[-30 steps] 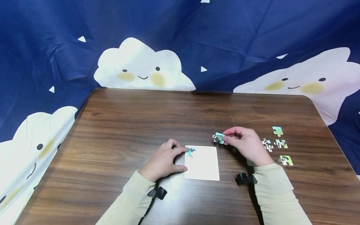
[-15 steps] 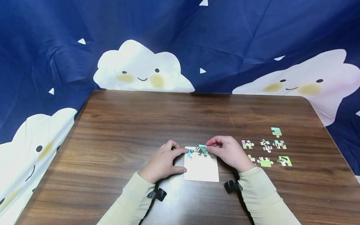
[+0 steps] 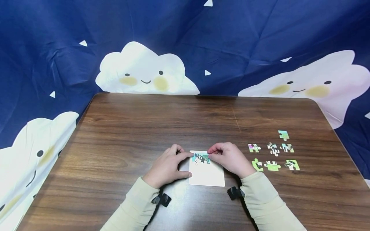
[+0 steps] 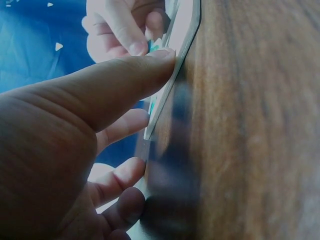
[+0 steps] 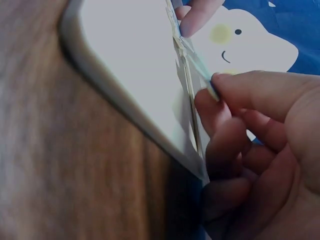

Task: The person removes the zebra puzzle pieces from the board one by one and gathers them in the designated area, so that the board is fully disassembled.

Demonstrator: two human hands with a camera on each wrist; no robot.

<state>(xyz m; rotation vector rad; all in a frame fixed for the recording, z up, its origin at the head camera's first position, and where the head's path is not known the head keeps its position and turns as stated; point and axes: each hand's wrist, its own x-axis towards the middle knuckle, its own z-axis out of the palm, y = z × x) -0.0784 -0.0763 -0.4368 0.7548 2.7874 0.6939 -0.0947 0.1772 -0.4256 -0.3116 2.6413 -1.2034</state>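
A square white puzzle tray (image 3: 206, 176) lies on the table in front of me in the head view. A puzzle piece with black-and-white and blue print (image 3: 196, 158) sits in its upper left corner. My left hand (image 3: 167, 165) rests at the tray's left side, thumb on the edge and index fingertip at that corner piece. My right hand (image 3: 229, 159) pinches a second, dark green and blue puzzle piece (image 5: 204, 72) between thumb and index finger. In the right wrist view this piece tilts up from the tray; in the head view it adjoins the corner piece.
Several loose puzzle pieces lie to the right of my right hand, among them a blue-green one (image 3: 283, 135), a zebra-striped one (image 3: 273, 149) and a green one (image 3: 272, 166). The brown wooden table (image 3: 144, 122) ends at a blue cloud-print curtain (image 3: 225, 38).
My right hand has carried the green and blue puzzle piece left and down from beyond the tray's upper right corner to beside the corner piece. My left hand has stayed put.
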